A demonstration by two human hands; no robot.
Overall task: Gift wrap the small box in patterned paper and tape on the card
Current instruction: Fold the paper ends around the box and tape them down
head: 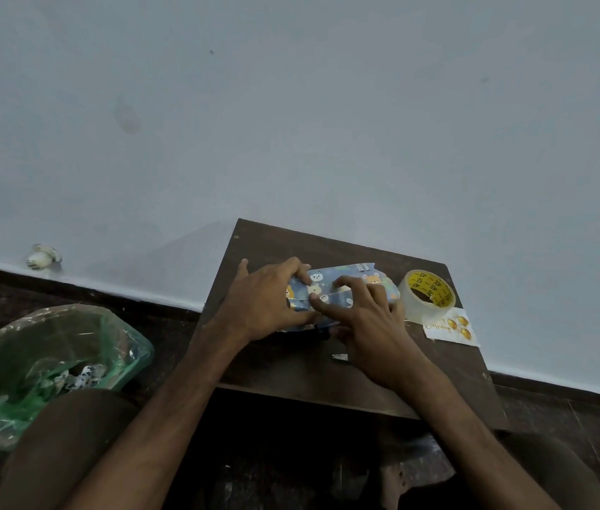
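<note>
A single wide-angle view, worn on the person's head, looks forward and down; the tabletop point(291, 373) lies close below, skewed in the picture, its near edge across the lower middle, its far left corner highest; the wall point(291, 104) beyond fills the upper half; both forearms run up from the bottom to the left hand point(265, 300) and right hand point(372, 336), on the wrapped box point(368, 277) near the tabletop's far edge; the floor point(107, 300) shows at left.
</note>
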